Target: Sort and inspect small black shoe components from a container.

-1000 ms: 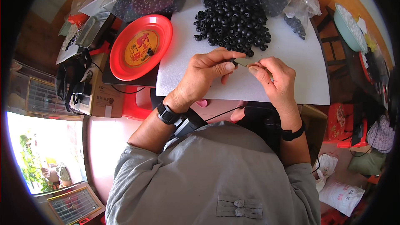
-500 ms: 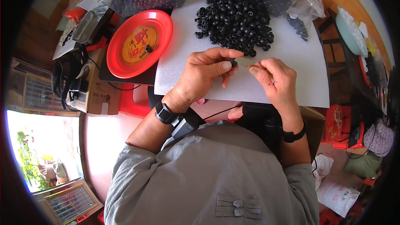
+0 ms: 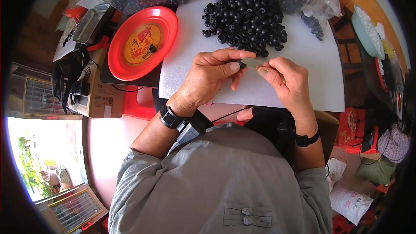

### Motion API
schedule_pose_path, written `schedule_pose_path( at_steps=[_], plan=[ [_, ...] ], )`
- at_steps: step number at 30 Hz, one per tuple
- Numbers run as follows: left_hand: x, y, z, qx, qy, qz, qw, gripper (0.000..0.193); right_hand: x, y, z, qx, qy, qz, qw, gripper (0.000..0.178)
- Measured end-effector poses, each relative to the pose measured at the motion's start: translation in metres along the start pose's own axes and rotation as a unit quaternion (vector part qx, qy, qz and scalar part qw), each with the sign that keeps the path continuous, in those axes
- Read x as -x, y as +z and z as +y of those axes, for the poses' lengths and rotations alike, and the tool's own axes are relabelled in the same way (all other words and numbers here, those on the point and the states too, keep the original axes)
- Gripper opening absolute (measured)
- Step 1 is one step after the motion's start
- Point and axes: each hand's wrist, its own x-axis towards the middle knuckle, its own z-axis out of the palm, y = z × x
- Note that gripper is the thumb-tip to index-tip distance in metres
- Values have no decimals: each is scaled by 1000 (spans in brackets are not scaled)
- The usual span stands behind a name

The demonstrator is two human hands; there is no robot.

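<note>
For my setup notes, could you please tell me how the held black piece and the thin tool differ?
The black piece is dark, the thin tool pale. The piece, partly hidden, looks compact; the tool looks flat. The left hand holds the piece, the right hand the tool. Both are over the white sheet.

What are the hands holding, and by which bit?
Left hand: small black piece, gripped part unclear. Right hand: thin flat tool, by its right end.
</note>
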Motion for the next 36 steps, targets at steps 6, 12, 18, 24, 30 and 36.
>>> schedule_pose_path(
  at_steps=[6,12,18,24,30,36],
  plan=[
    [1,4,6,25,-22,24,999,27,-1,0,2,35,-112,-19,993,20],
    [1,1,4,23,-17,-1,1000,29,3,-7,1,-77,23,55,995,17],
    [1,1,4,21,-19,-16,999,32,6,-1,8,-12,-27,38,999,20],
    [2,3,4,-20,-10,-17,1000,32,5,0,4,-10,-18,35,999,20],
    [1,3,7,2,-27,-16,999,31,5,1,4,-3,-20,30,999,19],
    [0,3,9,23,-43,-9,999,30,3,1,5,29,-56,27,998,17]
  ],
)
